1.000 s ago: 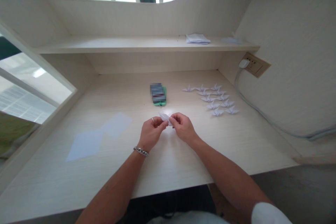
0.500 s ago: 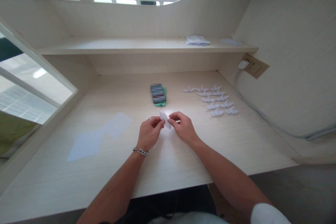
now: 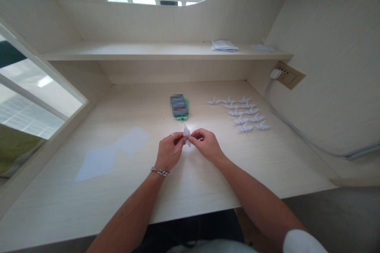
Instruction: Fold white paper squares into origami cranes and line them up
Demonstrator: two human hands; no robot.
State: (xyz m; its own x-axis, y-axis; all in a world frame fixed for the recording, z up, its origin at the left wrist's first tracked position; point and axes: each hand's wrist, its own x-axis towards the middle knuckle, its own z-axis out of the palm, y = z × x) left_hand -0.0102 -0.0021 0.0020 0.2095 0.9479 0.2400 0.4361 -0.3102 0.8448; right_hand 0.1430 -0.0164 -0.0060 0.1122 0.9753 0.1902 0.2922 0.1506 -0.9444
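Note:
A small folded white paper piece [image 3: 187, 132] is pinched between my two hands just above the desk [image 3: 267, 162]. My left hand [image 3: 169, 151], with a ring and a chain bracelet, grips its left side with closed fingertips. From the right, my right hand [image 3: 207, 144] pinches the same piece. The paper's point sticks up between my fingers. Several finished white paper cranes [image 3: 243, 112] lie in rows on the desk, to the right and a little farther back.
A phone in a green case [image 3: 179, 107] lies just beyond my hands. Two flat paper sheets [image 3: 113, 152] rest on the desk at the left. A shelf [image 3: 148, 51] holds folded papers [image 3: 224, 45]. A wall socket [image 3: 286, 74] with a cable [image 3: 311, 142] is at the right.
Both hands stayed in place and kept working the paper piece. It turned from lying flatter and pointing left to standing with its tip upright between my fingers.

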